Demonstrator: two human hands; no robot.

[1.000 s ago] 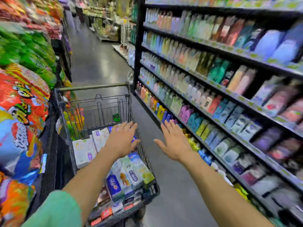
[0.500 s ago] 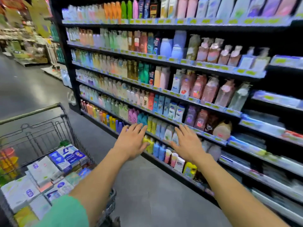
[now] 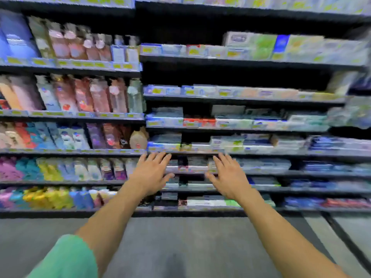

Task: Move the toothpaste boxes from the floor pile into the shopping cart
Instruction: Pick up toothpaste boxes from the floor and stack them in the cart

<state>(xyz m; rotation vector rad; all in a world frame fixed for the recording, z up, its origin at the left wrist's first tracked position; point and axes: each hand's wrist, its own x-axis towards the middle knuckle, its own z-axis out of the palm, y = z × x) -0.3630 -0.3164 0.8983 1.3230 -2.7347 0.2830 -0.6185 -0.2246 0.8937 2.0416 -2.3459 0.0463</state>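
Both arms out straight, left hand (image 3: pixel 152 173) and right hand (image 3: pixel 227 176) palms down, fingers spread wide, holding nothing, apart. Green sleeve (image 3: pixel 66 257) on left arm. Behind: blurry shelves (image 3: pixel 241 98) w/ boxes, bottles left. Toothpaste floor pile, cart out of view.

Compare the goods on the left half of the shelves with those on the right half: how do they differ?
The left shelves hold upright bottles in pink, purple and yellow. The right shelves hold long flat boxes lying on their sides, mostly white, blue and green. Both carry yellow price tags along the shelf edges, and both are blurred.
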